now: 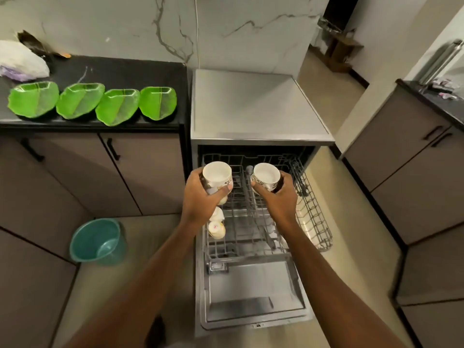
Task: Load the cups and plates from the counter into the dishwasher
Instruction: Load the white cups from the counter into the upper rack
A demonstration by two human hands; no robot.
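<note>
On the far left, four green leaf-shaped plastic plates lie in a row along the near edge of the black table, flat and within easy reach; we judge them not yet loaded. A teal plastic bucket stands on the floor below.

Our left hand holds a white cup with dark print, fingers and thumb wrapped round its wall, mouth up, over the left side of the pulled-out grey wire dishwasher rack. Just under that hand, two pale cups lie tipped in the rack's left row, which suggests the held cup is meant for the same row.

Our right hand grips a second white printed cup the same way, fingers curled round it, above the middle of the rack. Holding one cup per hand lets us set both in a single reach.

The open dishwasher door lies flat nearest us. The dark print on both cups is too blurred to read, and a small mark on the door's near edge is too small to make out.
</note>
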